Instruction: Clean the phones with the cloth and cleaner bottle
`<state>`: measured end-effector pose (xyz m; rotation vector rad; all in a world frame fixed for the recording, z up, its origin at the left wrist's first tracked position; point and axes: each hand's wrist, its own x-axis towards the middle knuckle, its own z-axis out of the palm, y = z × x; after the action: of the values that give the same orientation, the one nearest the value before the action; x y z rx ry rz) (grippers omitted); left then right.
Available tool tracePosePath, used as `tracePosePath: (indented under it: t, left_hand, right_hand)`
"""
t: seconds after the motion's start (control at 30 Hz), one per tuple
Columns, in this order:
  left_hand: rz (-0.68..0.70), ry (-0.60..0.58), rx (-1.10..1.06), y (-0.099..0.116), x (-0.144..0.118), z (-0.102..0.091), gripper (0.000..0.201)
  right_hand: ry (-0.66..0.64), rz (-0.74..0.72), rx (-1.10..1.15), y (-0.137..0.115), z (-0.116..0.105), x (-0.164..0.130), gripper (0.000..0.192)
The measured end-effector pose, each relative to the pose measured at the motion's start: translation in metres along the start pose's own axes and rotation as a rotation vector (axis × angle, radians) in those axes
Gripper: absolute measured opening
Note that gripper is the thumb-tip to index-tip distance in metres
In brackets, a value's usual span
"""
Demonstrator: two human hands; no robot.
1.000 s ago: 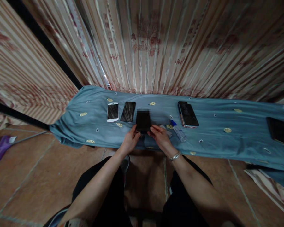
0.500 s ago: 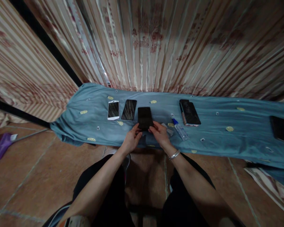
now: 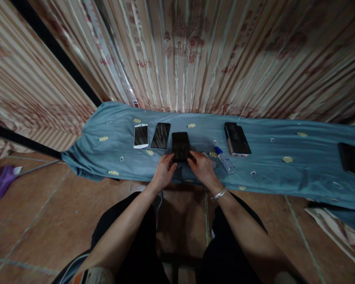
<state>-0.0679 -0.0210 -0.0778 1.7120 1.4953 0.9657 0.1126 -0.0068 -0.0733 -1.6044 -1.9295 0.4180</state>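
A black smartphone (image 3: 180,145) is between my two hands over the blue-green cloth (image 3: 272,173). My left hand (image 3: 164,170) grips its lower left edge with thumb and fingers. At the lower right edge my right hand (image 3: 203,167) pinches it the same way; a silver bracelet circles that wrist. Left of them lie a dark phone (image 3: 161,136) and a white phone (image 3: 141,136). Just right of my right hand is a clear bottle with a blue cap (image 3: 225,160). Beside it a crumpled pale cloth or wipe (image 3: 212,160) is partly hidden by that hand.
Farther right rests a stack of phones (image 3: 237,139), and another dark device (image 3: 353,159) lies near the right edge. A patterned curtain (image 3: 189,59) hangs behind the cloth. A purple dustpan or broom head (image 3: 2,183) is on the tiled floor at left.
Both hands keep their grip on the black phone, which has barely moved. The whole view has shifted very slightly.
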Motion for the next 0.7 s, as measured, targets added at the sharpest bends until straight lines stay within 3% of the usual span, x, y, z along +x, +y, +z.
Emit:
tracePosePath:
  t: [0.1, 0.2, 0.3, 0.43, 0.63, 0.7]
  left_hand:
    - [0.014, 0.023, 0.023, -0.003, 0.003, -0.001, 0.037]
    - [-0.026, 0.068, -0.064, -0.007, 0.008, 0.002, 0.047]
    - [-0.170, 0.103, -0.249, -0.008, 0.018, 0.009, 0.060]
    - [-0.358, 0.166, -0.512, -0.001, 0.031, 0.019, 0.062]
    - [-0.487, 0.320, -0.785, 0.008, 0.045, 0.017, 0.048]
    - [-0.530, 0.326, -0.840, 0.008, 0.048, 0.014, 0.037]
  right_hand:
    - [0.020, -0.100, -0.029, 0.006, -0.001, 0.000, 0.024]
    - [0.035, -0.091, -0.019, 0.012, -0.001, 0.003, 0.027]
    - [0.010, -0.013, -0.026, 0.014, 0.001, 0.010, 0.033]
    - [-0.065, 0.084, 0.014, 0.012, 0.004, 0.021, 0.035]
    - [-0.090, 0.386, 0.603, 0.023, 0.006, 0.035, 0.024]
    - [-0.091, 0.432, 0.697, 0.027, 0.009, 0.037, 0.027]
